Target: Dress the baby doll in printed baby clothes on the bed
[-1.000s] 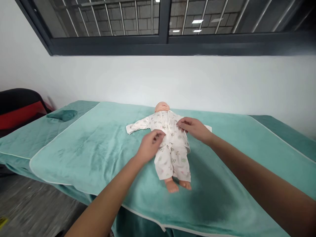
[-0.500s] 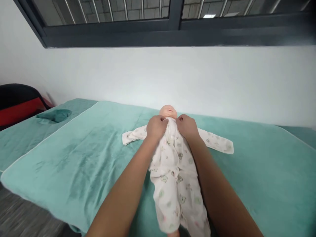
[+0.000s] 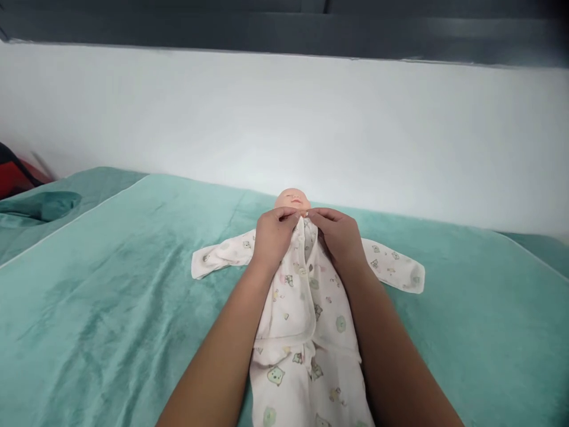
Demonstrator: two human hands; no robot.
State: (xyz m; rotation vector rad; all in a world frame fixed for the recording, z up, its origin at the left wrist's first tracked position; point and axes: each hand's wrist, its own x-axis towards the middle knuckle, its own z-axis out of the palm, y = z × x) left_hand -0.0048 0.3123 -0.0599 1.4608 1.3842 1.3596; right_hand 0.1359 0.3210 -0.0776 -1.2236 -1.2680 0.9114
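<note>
A baby doll lies on its back, its head toward the wall. It wears white baby clothes printed with small bears, the long sleeves spread out to both sides. At the neckline, just below the doll's chin, my left hand pinches the collar edge between thumb and fingers. My right hand pinches the other collar edge close beside it. The two front panels overlap down the chest. The fingers hide part of the neck, and the doll's legs run out of view at the bottom.
A green plush cover is spread under the doll, with creases on the left. Behind it rises a white wall below a dark window frame. At the far left there is a face hole and a red-and-black object.
My view has tilted down and come closer. Both hands have moved from the doll's shoulders in toward the middle of the collar, nearer each other, drawing the neckline edges together.
</note>
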